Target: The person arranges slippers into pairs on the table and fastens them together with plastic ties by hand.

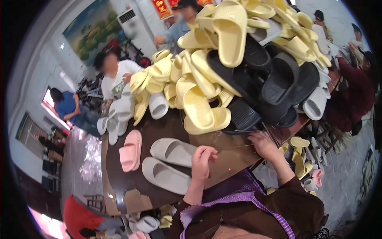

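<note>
My left hand [203, 161] is over the table with its fingers curled together, just right of a pair of grey slippers. What it pinches, if anything, is too small to make out. My right hand [263, 145] is by the table's right edge, below the black slippers [280, 77], with bent fingers; its grip is partly hidden. A thin pale strand [234, 146] stretches between the two hands. Of the grey pair, one slipper [149, 167] lies nearer me and the other [161, 146] behind it. A small pink pair [130, 153] rests to their left.
A tall heap of yellow slippers [195, 103] and black ones covers the table's far side. White slippers [121, 107] stand at its far left corner. More slippers [300, 159] lie on the floor at right. Several people are around the table, one in a white shirt [119, 75].
</note>
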`<move>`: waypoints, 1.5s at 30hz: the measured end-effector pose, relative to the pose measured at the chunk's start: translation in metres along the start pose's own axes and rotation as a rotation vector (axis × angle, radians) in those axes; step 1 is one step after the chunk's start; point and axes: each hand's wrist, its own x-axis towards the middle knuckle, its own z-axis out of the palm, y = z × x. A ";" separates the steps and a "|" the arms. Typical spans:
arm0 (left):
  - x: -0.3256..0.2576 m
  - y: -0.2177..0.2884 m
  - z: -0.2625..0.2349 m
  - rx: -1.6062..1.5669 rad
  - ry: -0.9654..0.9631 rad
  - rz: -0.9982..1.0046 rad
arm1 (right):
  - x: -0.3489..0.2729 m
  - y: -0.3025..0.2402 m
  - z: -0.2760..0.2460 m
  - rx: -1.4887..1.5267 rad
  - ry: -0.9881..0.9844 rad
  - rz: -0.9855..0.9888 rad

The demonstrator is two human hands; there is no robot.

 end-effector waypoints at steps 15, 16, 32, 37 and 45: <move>-0.005 0.038 -0.060 -0.527 0.177 0.140 | 0.001 -0.004 0.001 -0.021 -0.076 0.047; -0.010 0.037 -0.066 -0.543 0.227 0.136 | -0.001 -0.004 0.005 -0.068 -0.063 0.036; -0.039 0.056 -0.171 -0.883 0.276 0.374 | 0.000 0.010 0.028 -0.048 0.001 0.100; -0.053 0.053 -0.183 -0.910 0.289 0.383 | -0.002 0.011 0.025 -0.060 0.010 0.076; -0.068 0.040 -0.169 -0.930 0.275 0.248 | 0.003 -0.007 0.010 -0.082 0.000 0.017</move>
